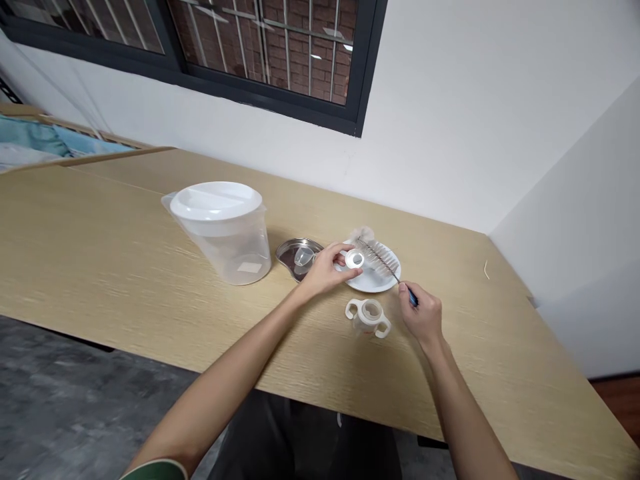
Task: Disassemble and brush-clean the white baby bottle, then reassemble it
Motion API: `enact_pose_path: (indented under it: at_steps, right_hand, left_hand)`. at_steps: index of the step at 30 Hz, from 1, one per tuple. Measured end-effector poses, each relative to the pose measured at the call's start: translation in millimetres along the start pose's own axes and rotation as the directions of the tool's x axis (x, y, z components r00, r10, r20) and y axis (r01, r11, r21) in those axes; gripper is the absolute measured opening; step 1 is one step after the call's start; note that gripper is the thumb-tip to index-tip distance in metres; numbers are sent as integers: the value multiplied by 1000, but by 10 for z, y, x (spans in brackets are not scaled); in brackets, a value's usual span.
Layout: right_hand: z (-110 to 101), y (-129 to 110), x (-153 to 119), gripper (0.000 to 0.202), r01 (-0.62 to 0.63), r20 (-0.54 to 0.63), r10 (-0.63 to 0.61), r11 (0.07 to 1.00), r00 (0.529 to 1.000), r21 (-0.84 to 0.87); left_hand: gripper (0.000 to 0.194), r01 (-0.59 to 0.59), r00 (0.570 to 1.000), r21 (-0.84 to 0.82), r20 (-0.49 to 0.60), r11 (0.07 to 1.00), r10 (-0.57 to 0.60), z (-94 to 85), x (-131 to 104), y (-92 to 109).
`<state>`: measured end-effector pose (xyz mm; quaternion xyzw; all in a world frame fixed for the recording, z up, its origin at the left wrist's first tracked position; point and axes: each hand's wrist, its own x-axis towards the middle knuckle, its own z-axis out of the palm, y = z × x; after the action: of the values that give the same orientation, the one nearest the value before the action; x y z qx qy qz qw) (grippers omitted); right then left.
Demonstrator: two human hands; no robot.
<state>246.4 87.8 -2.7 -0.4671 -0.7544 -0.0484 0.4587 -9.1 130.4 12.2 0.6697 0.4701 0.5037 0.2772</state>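
Note:
My left hand (327, 270) pinches a small white bottle collar ring (355, 259) between thumb and fingers, above the left part of a white plate (373, 288). A bottle brush (379, 257) is in my right hand (421, 312), which is closed round its blue handle. The brush's bristles reach up and left over the plate, close to the ring. Below the plate stands a clear baby bottle (369, 317) with two white curved handles and an open top. Just left of the plate, a kidney-shaped metal tray (286, 252) holds a clear plastic cap (304, 257).
A translucent pitcher (223, 243) with a white lid stands left of the metal tray. The wooden table (125, 267) runs along a white wall under a barred window. A thin pale strip (487, 269) lies at the table's right.

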Motion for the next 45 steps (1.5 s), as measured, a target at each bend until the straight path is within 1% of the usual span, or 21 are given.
enact_pose_path:
  at_steps: [4, 7, 10, 13, 15, 17, 22, 24, 28, 31, 34, 37, 39, 42, 45]
  right_hand:
    - [-9, 9, -5, 30, 38, -8, -38, 999, 999, 20]
    - [-1, 6, -2, 29, 49, -6, -49, 999, 999, -7]
    - [0, 16, 2, 29, 23, -57, -26, 998, 998, -62]
    - [-9, 34, 0, 27, 16, -97, -20, 999, 995, -38]
    - [-12, 45, -4, 27, 43, -76, -44, 999, 996, -11]
    - [-7, 55, -8, 26, 58, -53, -59, 998, 997, -18]
    - [-6, 79, -10, 27, 0, -81, -5, 999, 997, -54]
    - [-11, 77, -12, 27, 10, -72, -12, 999, 997, -33]
    - [-6, 66, -11, 27, 54, -25, -55, 998, 998, -29]
    - [-2, 79, -1, 28, 23, -64, -27, 997, 998, -68]
    - [-11, 95, 2, 27, -5, -101, -1, 999, 995, -52]
    - [-9, 85, -8, 27, 44, -56, -44, 999, 997, -5]
    - [5, 74, -15, 27, 60, -22, -60, 998, 998, -7]
    - [29, 79, -17, 29, 4, -41, -7, 998, 999, -68]
    - [38, 99, -11, 32, -44, -75, 37, 995, 996, -94]
  left_hand:
    - [53, 25, 999, 3, -40, 1000, -25, -11, 13, -2]
    - [53, 20, 997, 17, -75, 1000, -18, -25, 15, 10]
    - [54, -1, 996, 15, -84, 1000, 2, -36, 11, 31]
    - [53, -2, 996, 16, -92, 1000, 4, -47, 13, 38]
    - [54, 7, 993, 9, -118, 1000, -6, -56, 18, 30]
    - [56, 9, 991, -6, -133, 1000, -10, -64, 24, 17]
    - [54, -15, 989, -82, -145, 996, 3, -65, 38, -10]
    - [54, -17, 989, -106, -146, 994, 1, -65, 41, -7]
    - [53, -31, 984, -46, -175, 998, 22, -91, 45, 23]
    - [55, 2, 975, -31, -221, 1000, -9, -112, 56, 30]
    - [60, 10, 974, -167, -222, 986, -48, -100, 74, 2]
    - [65, 24, 981, -356, -173, 934, -92, -74, 87, -30]
    - [67, 47, 982, -438, -146, 898, -123, -65, 86, -28]
    - [68, 58, 979, -492, -143, 869, -146, -68, 75, 6]
    - [66, 11, 981, -487, -162, 873, -103, -72, 68, 34]
